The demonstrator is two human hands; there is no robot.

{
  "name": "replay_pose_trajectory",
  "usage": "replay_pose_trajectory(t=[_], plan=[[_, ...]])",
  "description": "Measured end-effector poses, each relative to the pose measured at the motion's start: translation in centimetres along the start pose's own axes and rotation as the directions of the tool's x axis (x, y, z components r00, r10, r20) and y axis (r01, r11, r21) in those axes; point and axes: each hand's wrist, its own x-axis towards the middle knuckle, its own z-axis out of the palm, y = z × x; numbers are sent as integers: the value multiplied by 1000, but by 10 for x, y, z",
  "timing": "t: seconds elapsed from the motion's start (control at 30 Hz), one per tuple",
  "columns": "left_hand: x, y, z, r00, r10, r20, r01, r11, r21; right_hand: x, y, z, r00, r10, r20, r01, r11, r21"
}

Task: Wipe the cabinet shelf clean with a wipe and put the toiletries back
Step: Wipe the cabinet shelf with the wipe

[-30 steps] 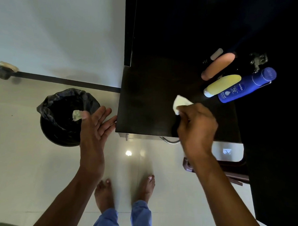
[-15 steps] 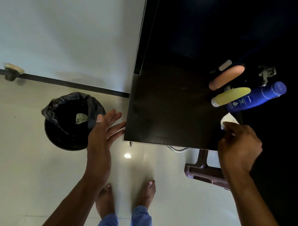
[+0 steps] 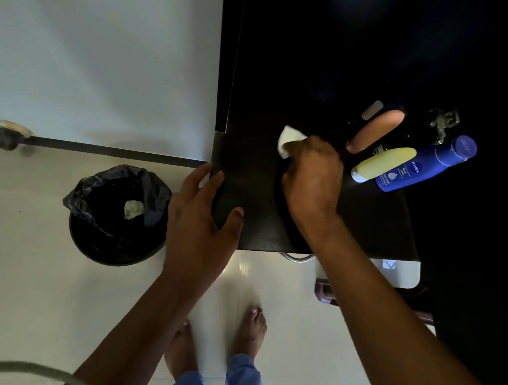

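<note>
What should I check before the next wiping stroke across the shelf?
1. Wipe in the right hand: ok, grip firm.
2. Left hand steadying the shelf corner: ok, fingers spread on its edge.
3. Room to stroke left: ok, bare shelf there.
4. Room to stroke right: not ok, blue bottle and yellow bottle lie close.
5. Shelf already clean: cannot tell, too dark.
6. Bin within reach: ok, beside the left hand.
</note>
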Motion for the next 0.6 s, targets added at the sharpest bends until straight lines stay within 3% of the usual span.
replay_pose_trajectory(t=[0.17, 0.33, 0.47, 0.53, 0.6], plan=[[-2, 3, -3, 1000, 6, 17, -6, 999, 47, 5, 14, -11, 988, 155, 18, -153, 986, -62], [-4, -5, -2, 1000, 13, 8, -12, 1000, -28, -54, -12, -24, 991, 87, 98, -86, 996, -8], [-20, -22, -12, 998, -7, -66, -8, 976, -218, -107, -52, -15, 977, -9, 211, -33, 981, 191], [-31, -37, -23, 987, -106, -119, 67, 954, -293, -126, -75, -11, 953, 8, 304, -129, 915, 382], [-41, -57, -39, 959, -202, -200, 130, 937, -325, -140, -96, 2, 918, -5, 397, -195, 865, 462]])
